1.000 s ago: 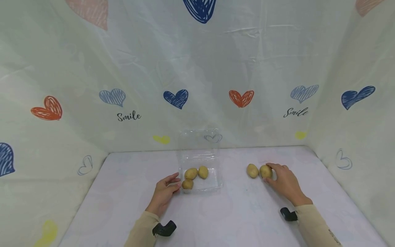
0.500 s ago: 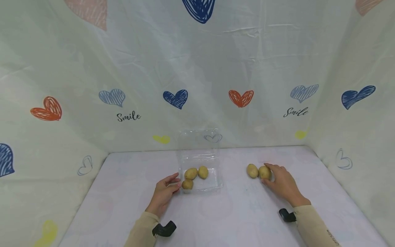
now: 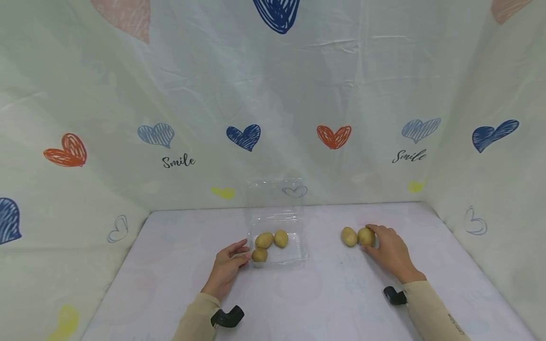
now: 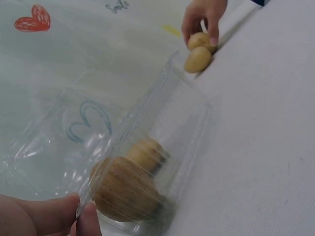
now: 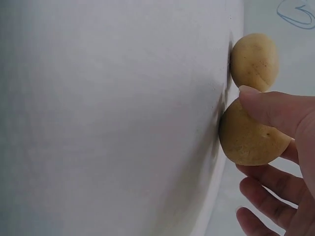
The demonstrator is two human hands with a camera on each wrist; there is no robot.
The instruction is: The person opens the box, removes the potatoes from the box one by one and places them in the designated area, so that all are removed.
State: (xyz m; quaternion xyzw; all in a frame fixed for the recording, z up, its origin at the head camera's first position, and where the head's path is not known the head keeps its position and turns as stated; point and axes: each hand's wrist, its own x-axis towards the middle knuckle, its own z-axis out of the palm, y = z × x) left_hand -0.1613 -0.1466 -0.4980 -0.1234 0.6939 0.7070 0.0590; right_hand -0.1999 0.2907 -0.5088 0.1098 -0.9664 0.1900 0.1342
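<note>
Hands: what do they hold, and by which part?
Right hand: the rightmost potato, by opposite sides. Left hand: the clear box, by its left edge.

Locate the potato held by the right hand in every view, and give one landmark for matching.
Head: held potato, right of center, in the right hand.
Left wrist: held potato, near the top, right of center.
Right wrist: held potato, right of center, just below mid-height.
Shared landmark: the loose potato beside it, left of it in head, below in left wrist, above in right wrist.
</note>
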